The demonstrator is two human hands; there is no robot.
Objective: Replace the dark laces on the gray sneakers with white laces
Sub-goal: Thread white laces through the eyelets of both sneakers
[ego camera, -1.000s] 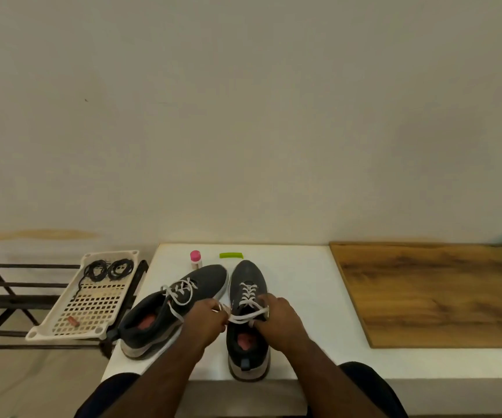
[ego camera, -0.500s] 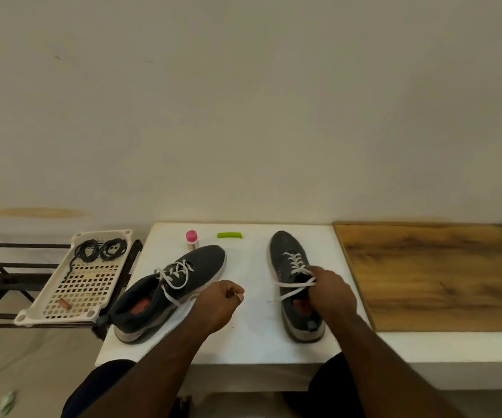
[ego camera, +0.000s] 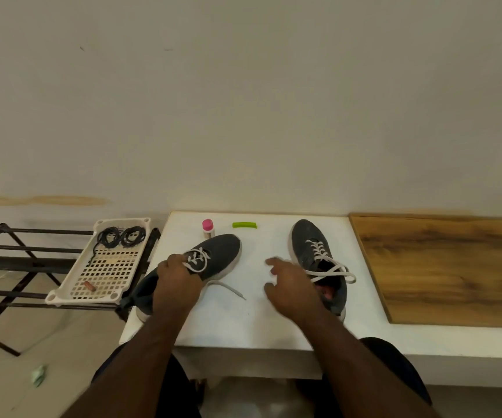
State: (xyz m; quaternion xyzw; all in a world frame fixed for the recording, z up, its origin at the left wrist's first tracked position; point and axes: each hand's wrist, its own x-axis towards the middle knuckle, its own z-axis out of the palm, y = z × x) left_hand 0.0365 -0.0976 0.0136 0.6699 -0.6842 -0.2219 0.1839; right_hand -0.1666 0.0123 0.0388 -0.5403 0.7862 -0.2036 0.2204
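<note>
Left hand [ego camera: 177, 277] grasps tilted gray knit sneaker [ego camera: 213, 256] at collar, on white table [ego camera: 243, 321]. Right hand [ego camera: 289, 286] released, empty, beside second gray sneaker [ego camera: 311, 244]. Shoes light, soft; white flat laces [ego camera: 328, 271] limp; pinch at tips.

Gray sneakers [ego camera: 310, 239]; white laces [ego camera: 319, 251]

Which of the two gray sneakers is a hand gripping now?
The left sneaker, lying angled: the left hand grips it. The right sneaker is untouched; the right hand hovers open beside it.
</note>
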